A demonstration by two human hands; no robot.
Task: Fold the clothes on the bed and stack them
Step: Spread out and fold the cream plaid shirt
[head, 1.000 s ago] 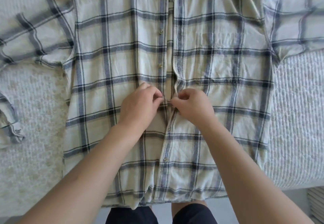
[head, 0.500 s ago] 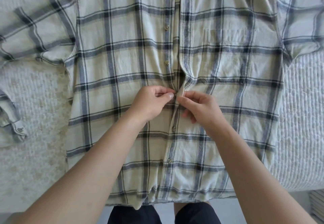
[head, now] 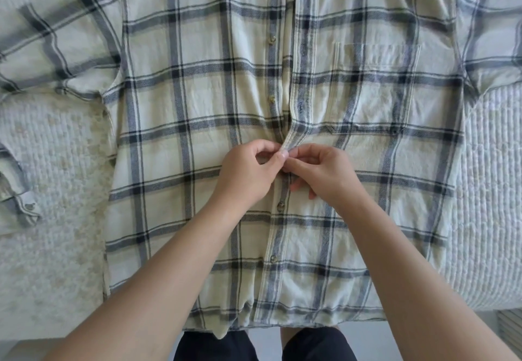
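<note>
A cream shirt (head: 175,123) with dark plaid lines lies face up and spread flat on the bed, sleeves out to both sides, a chest pocket on its right half. My left hand (head: 248,171) and my right hand (head: 319,174) meet at the middle of the button placket. Each pinches one edge of the placket between thumb and fingers, and the right edge is lifted slightly there. The two buttons below my hands are fastened; those above lie open beside their holes.
The bed (head: 50,163) has a pale quilted cover, showing left and right of the shirt. The left cuff (head: 25,205) lies folded back near the left edge. The bed's front edge runs along the bottom, with dark trousers (head: 310,343) below it.
Both hands have moved slightly up the placket from the fastened lower button to the one above, and they pinch the two edges together there. The view has shifted closer to the shirt.
</note>
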